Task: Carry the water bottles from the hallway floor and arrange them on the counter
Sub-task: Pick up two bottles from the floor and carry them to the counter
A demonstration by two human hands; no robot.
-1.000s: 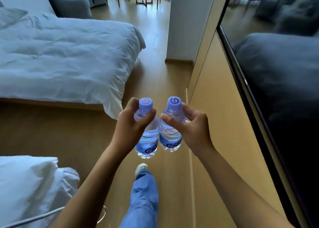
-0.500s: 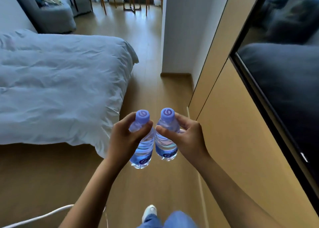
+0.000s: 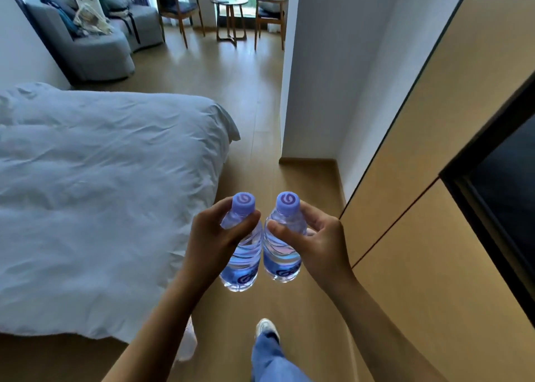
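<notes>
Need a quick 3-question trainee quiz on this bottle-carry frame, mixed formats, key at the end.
1. True or false: the left hand and the right hand each hold one water bottle.
2. What lies on the person's left? A) bed B) counter C) sink
3. Fill in: both bottle caps are coloured ____.

Key
1. True: left bottle, right bottle, each in its own grip near the neck.
2. A, the bed.
3. Purple: left cap, right cap.

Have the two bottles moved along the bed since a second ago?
Yes. The two bottles have travelled forward past the bed toward its far corner.
</notes>
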